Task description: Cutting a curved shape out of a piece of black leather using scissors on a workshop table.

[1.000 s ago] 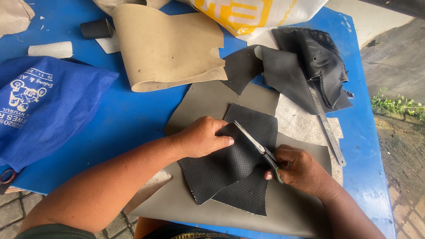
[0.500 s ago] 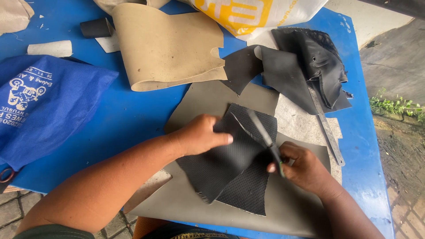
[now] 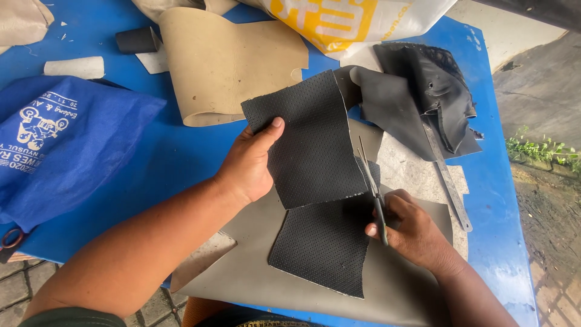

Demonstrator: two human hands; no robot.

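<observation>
My left hand (image 3: 249,163) grips the left edge of a black perforated sheet (image 3: 308,139) and holds its upper part lifted off the table. The sheet's lower part (image 3: 324,248) lies flat on a grey-brown sheet (image 3: 254,272). My right hand (image 3: 411,233) holds a pair of scissors (image 3: 370,181) whose blades point up along the right edge of the lifted black piece.
On the blue table (image 3: 175,157) lie a tan leather piece (image 3: 230,60), crumpled black material (image 3: 423,91), a metal ruler (image 3: 448,175), a blue cloth bag (image 3: 60,145), a white and yellow bag (image 3: 345,21) and a dark roll (image 3: 136,39). Paving shows at right.
The black perforated sheet was flat under my left hand; now its upper part is lifted and held up. The scissors moved from across the sheet to its right edge.
</observation>
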